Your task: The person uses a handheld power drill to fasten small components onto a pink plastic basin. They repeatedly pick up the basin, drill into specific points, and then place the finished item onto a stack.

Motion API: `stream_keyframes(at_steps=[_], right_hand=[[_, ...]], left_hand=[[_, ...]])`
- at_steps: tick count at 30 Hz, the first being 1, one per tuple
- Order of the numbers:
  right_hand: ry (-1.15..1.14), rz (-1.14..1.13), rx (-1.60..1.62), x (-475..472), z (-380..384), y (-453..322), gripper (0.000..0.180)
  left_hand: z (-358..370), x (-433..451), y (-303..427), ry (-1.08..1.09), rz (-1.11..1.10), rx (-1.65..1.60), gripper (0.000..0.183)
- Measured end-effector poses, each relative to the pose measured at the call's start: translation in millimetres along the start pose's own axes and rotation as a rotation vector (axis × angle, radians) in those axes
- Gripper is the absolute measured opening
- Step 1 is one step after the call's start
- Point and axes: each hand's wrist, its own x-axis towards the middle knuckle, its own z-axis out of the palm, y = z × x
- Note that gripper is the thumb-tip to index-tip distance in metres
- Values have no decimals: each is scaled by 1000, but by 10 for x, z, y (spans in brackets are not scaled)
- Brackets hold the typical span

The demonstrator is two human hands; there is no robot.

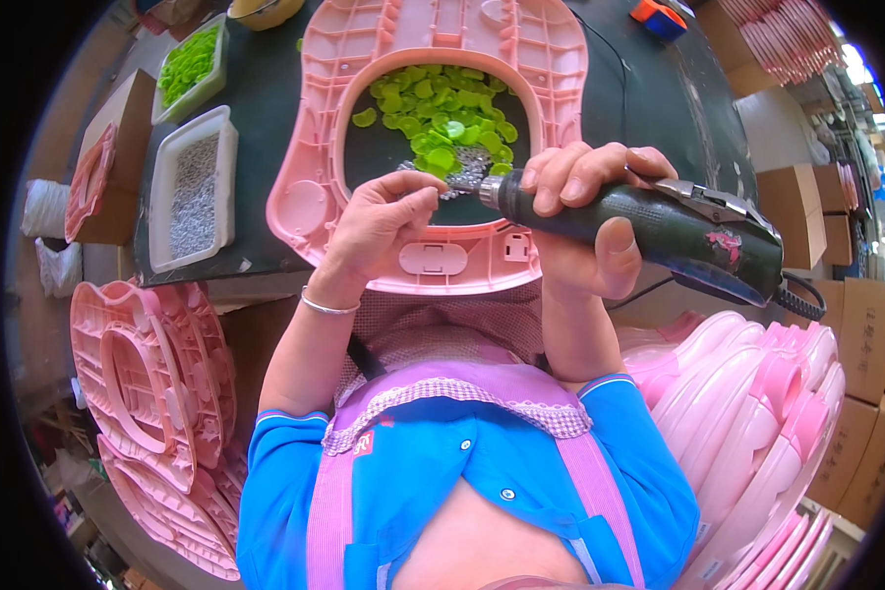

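My right hand [590,214] is wrapped around a dark electric screwdriver [649,221], which lies nearly level with its metal bit pointing left. The thumb and forefinger of my left hand [394,210] are pinched together at the bit's tip; whether a small part is between them cannot be made out. Beneath both hands is a pink plastic ribbed panel [317,147] with a large oval opening. Inside the opening, green plastic pieces [442,103] are heaped beside a pile of small silvery screws [472,162].
A white tray of small metal screws [228,184] stands left on the dark table [265,96], below a bin of green pieces [189,66]. Pink panels [147,376] are stacked at lower left, glossy pink parts [737,398] at lower right. A tape dispenser [660,18] sits at the back.
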Motion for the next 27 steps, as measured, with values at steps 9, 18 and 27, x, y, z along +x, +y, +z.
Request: stream_keyframes(at_steps=[9,18,27], right_hand=[[39,21,28,-45,-152,-130,55],[68,72,110,-43,-367,-220,53],[240,24,-257,-52,-981,-327,44]], left_hand=[[271,99,-42,-39,-19,211,10],[349,259,78,-264,36,819,16],[289,471,-28,229,-99,-26,26]])
